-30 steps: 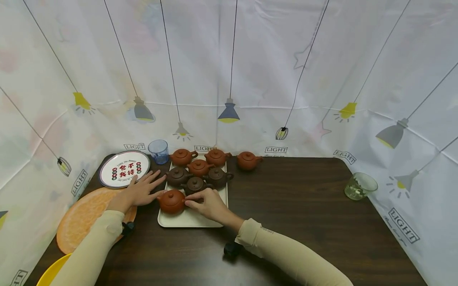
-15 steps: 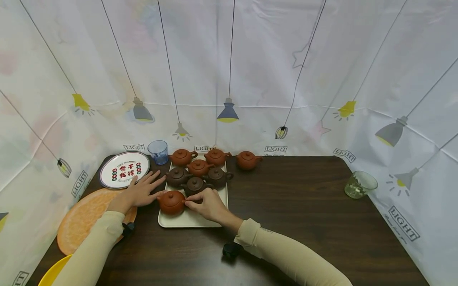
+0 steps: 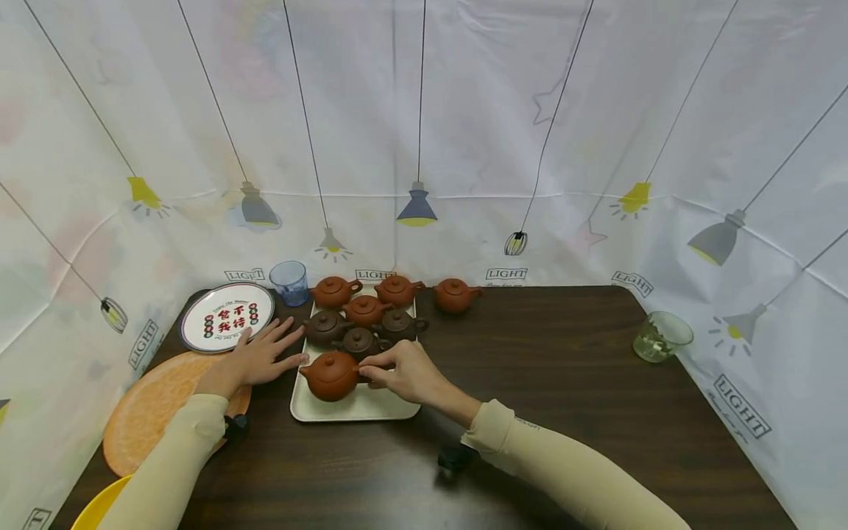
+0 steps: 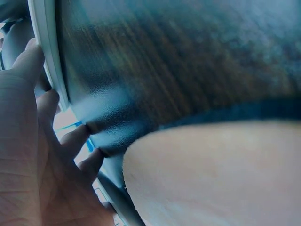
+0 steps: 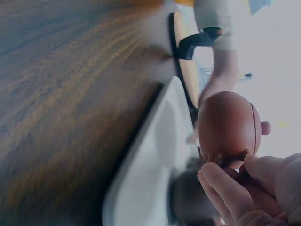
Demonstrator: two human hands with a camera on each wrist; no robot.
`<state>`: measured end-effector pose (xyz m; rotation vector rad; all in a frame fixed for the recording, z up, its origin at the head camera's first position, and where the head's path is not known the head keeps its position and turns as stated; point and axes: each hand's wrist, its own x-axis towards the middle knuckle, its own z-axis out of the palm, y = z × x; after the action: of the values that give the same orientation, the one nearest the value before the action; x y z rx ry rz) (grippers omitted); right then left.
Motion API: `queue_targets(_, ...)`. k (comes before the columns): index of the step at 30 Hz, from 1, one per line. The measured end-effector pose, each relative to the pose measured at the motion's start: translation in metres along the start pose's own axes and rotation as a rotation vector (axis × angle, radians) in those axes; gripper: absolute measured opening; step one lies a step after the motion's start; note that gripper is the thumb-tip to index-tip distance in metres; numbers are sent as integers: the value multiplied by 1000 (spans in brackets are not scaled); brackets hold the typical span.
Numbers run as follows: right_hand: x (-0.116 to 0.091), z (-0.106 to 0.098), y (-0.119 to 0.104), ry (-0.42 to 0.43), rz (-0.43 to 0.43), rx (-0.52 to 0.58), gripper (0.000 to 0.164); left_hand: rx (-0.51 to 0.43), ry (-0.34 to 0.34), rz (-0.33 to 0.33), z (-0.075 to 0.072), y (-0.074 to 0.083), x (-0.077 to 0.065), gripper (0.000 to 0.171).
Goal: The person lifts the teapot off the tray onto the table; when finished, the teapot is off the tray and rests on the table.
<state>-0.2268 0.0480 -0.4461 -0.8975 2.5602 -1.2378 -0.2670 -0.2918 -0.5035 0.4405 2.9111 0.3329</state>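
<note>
In the head view my right hand (image 3: 414, 375) pinches the handle of a reddish-brown clay teapot (image 3: 331, 377) above the front of a cream tray (image 3: 358, 411). The right wrist view shows this teapot (image 5: 225, 125) raised off the tray (image 5: 150, 174), its knobbed lid on. Palm down with fingers spread, my left hand (image 3: 255, 358) lies at the tray's left side. Its thumb is by the tray's rim (image 4: 49, 52) in the left wrist view. Behind the held teapot stand three dark brown teapots (image 3: 358, 341) and three reddish ones (image 3: 366, 311).
Another reddish teapot (image 3: 455, 296) stands on the dark table (image 3: 543, 368), right of the tray. A blue glass (image 3: 289, 283), a white plate (image 3: 228, 335) with red characters and an orange round mat (image 3: 149, 405) are at left. A green glass (image 3: 662, 336) stands far right; a yellow rim (image 3: 99, 504) shows front left.
My right hand has lifted the teapot and carried it a little to the right, away from my left fingertips. The left hand stays in place. The head view has shifted slightly.
</note>
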Motion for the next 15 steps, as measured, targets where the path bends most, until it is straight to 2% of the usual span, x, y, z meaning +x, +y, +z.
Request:
queue_targets(5, -15, -31, 5, 54, -16, -15, 19, -8, -1, 4, -2, 1, -1, 77)
queue_targets(10, -34, -63, 19, 164, 13, -18, 18, -14, -9, 12, -3, 0, -3, 77)
queue_targets(15, -55, -100, 44, 283, 37, -131, 19, -20, -11, 11, -3, 1, -3, 76)
